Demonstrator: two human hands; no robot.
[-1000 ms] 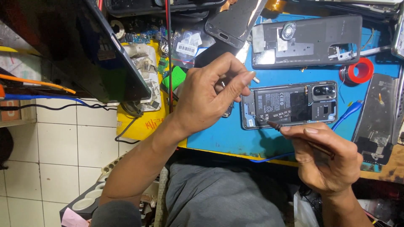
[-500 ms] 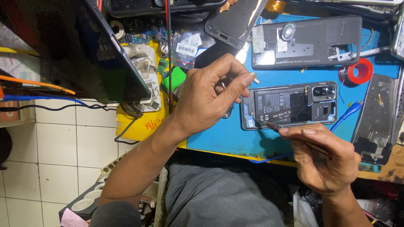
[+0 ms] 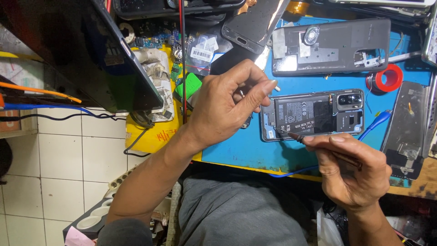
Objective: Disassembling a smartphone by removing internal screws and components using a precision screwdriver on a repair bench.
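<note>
An opened smartphone with its back off lies on a blue work mat, battery and camera module showing. My left hand hovers at the phone's left end, with thumb and forefinger pinched on a small pale part. My right hand grips a thin dark screwdriver whose tip touches the phone's lower left edge. A blue cable runs off the phone's right side.
A grey phone back cover lies behind the open phone, and a red tape roll sits to the right. More phone parts rest at the right edge. A dark monitor stands at left over a yellow pad.
Both hands stay nearly where they were; the screwdriver tip has shifted only slightly along the phone's lower edge.
</note>
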